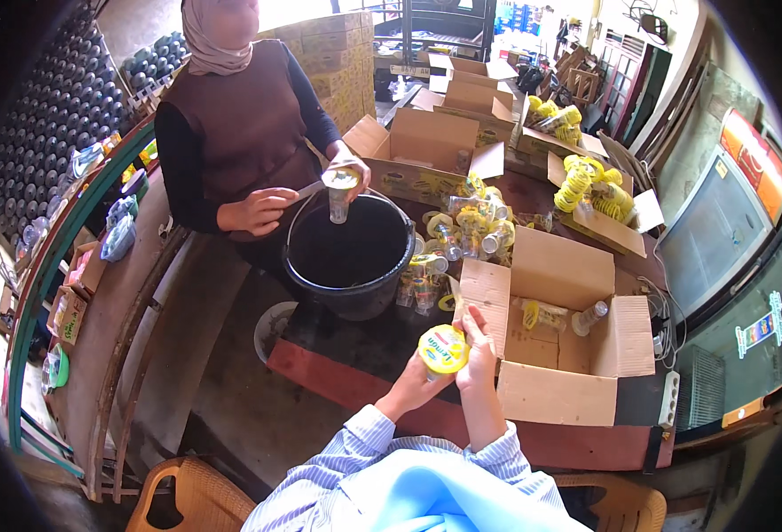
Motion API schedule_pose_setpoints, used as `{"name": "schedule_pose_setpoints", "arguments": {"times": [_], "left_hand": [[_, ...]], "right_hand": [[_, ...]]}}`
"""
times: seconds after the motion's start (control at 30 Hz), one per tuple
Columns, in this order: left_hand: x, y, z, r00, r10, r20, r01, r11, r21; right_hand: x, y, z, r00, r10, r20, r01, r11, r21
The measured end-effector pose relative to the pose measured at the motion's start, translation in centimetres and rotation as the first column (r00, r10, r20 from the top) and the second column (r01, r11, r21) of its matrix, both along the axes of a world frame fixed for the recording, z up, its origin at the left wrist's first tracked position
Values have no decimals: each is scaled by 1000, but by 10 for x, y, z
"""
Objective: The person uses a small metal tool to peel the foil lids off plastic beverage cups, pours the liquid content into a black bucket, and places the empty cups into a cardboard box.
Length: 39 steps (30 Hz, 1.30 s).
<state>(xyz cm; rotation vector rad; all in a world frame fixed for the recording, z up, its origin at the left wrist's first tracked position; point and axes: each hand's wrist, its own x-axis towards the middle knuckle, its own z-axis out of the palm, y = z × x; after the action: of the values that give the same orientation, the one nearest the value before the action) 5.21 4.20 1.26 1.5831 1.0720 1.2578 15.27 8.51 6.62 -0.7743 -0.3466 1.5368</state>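
My left hand (408, 387) is closed around a clear plastic cup with a printed yellow seal (444, 348), its top tilted up toward me. Beside the cup, the fingers of my right hand (474, 348) are pinched together. From them a slim, pale, blade-like tool (455, 289) points up and away; its lower part is hidden by the fingers. Across the table another person holds a similar yellow-topped cup (341, 180) and a knife (311, 189) over a black bucket (349, 293). The inside of the bucket looks dark.
An open cardboard box (550, 390) holding a few clear cups stands right of my hands. Clear cups with yellow seals (471, 226) are heaped beyond. More boxes (431, 137) and stacked yellow-rimmed cups (586, 186) lie farther back. Orange chairs (191, 496) flank me.
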Motion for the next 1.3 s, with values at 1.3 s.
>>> {"name": "schedule_pose_setpoints", "arguments": {"times": [1.3], "left_hand": [[-139,127,34,897,427,115,-441,884,156]], "right_hand": [[-84,93,53,130,-661,739,-668,493,558]]}}
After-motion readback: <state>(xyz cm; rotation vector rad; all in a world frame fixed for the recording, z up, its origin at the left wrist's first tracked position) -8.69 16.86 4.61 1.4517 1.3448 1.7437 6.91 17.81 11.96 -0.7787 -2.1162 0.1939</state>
